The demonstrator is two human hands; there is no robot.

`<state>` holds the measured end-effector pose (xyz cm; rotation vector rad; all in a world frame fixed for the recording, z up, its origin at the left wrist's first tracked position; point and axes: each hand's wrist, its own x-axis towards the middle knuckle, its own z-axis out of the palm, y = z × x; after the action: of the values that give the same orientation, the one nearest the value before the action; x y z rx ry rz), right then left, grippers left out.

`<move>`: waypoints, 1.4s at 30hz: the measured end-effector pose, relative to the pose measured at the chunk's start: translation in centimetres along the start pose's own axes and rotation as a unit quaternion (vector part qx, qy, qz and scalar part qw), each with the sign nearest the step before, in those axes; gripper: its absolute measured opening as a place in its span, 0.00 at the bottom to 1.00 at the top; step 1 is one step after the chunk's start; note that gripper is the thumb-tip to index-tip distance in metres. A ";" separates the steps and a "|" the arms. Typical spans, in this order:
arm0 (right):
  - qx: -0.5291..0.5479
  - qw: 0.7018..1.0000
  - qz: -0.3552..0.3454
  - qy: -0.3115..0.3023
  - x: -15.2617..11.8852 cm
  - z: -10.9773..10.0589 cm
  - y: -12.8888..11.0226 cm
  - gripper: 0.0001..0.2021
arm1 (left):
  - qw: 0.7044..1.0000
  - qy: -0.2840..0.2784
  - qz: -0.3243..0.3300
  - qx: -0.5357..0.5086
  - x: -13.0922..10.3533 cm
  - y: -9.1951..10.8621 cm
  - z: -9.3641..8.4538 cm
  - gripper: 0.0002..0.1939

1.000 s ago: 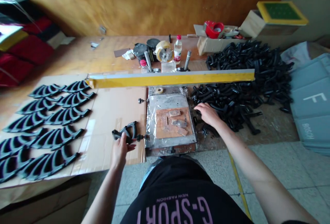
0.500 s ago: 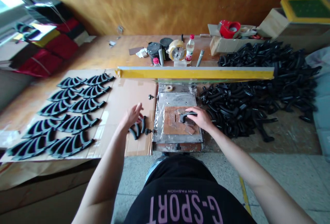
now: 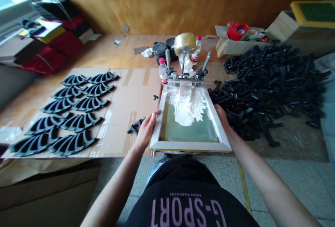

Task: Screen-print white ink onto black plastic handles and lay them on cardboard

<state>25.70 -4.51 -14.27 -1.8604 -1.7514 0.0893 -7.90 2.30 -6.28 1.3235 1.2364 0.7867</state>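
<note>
A screen-printing frame (image 3: 190,146) lies lowered over the base plate, its green mesh carrying a thick smear of white ink (image 3: 184,115). My left hand (image 3: 147,129) grips the frame's left side, thumb along the edge. On the right side my right hand (image 3: 222,117) holds the opposite edge, its fingers partly hidden by the frame. The plate and whatever rests on it are covered. Just left of my left hand, a few curved black plastic handles (image 3: 134,126) lie on the cardboard (image 3: 125,98). Behind the frame stands its hinge clamp (image 3: 185,77).
Fanned rows of black handles (image 3: 85,103) cover the cardboard at left. A big heap of black handles (image 3: 274,84) lies at right. Tape (image 3: 184,43), bottles (image 3: 162,70) and dark tubs (image 3: 159,51) stand behind the clamp. A box (image 3: 232,47) holds a red tape dispenser (image 3: 237,31).
The printing frame, raised and seen edge-on before, has swung down over the plate. My right hand has let go of a black handle there; both hands now hold the frame's sides.
</note>
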 end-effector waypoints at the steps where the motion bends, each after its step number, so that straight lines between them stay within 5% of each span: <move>1: -0.017 0.999 0.022 0.029 0.9 -0.7 0.4 0.19 | 1.000 -0.002 -0.028 0.009 -0.2 -1.6 0.1 0.29; 5: -0.064 0.995 0.014 0.077 6.2 -1.4 -2.5 0.24 | 0.996 -0.028 -0.085 0.004 0.4 -6.8 1.1 0.40; 7: -0.072 0.997 -0.036 0.010 8.3 -0.4 -5.5 0.26 | 0.996 -0.026 -0.086 0.010 1.0 -8.2 1.4 0.39; 9: -0.075 0.991 -0.061 -0.087 9.0 0.8 -8.1 0.17 | 0.996 -0.025 -0.089 0.019 1.4 -8.8 1.3 0.37; 12: -0.103 0.974 -0.085 -0.181 6.6 1.9 -9.9 0.06 | 0.994 -0.039 -0.093 0.039 1.6 -9.3 0.9 0.35; 16: -0.092 0.944 -0.216 -0.232 1.6 0.8 -9.7 0.11 | 0.994 -0.031 -0.084 0.067 1.6 -10.1 0.8 0.32; 20: -0.027 0.933 -0.250 -0.256 1.0 -0.2 -9.3 0.07 | 0.994 -0.017 -0.083 0.061 1.6 -10.2 1.0 0.31; 25: -0.008 0.961 -0.221 -0.163 0.4 1.2 -9.2 0.14 | 0.994 -0.023 -0.108 0.009 1.2 -9.2 0.9 0.33; 29: 0.036 0.948 -0.250 -0.191 -1.0 1.0 -9.0 0.14 | 0.992 -0.032 -0.118 -0.001 1.1 -8.8 0.9 0.34; 33: 0.056 0.973 -0.161 -0.157 3.6 0.3 -9.6 0.12 | 0.993 -0.045 -0.109 -0.010 0.9 -7.3 0.7 0.36; 38: 0.033 0.998 -0.023 -0.038 11.6 -2.1 -6.7 0.27 | 0.997 -0.031 -0.066 -0.024 0.3 -1.7 -0.1 0.33; 42: 0.043 0.992 0.068 0.096 11.2 -4.6 -0.4 0.20 | 0.994 0.017 0.023 -0.110 1.2 3.9 0.7 0.29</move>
<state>28.82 4.34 -6.53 -1.8591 -1.4679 0.0370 -6.06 3.86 -2.93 1.1662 1.1153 0.9533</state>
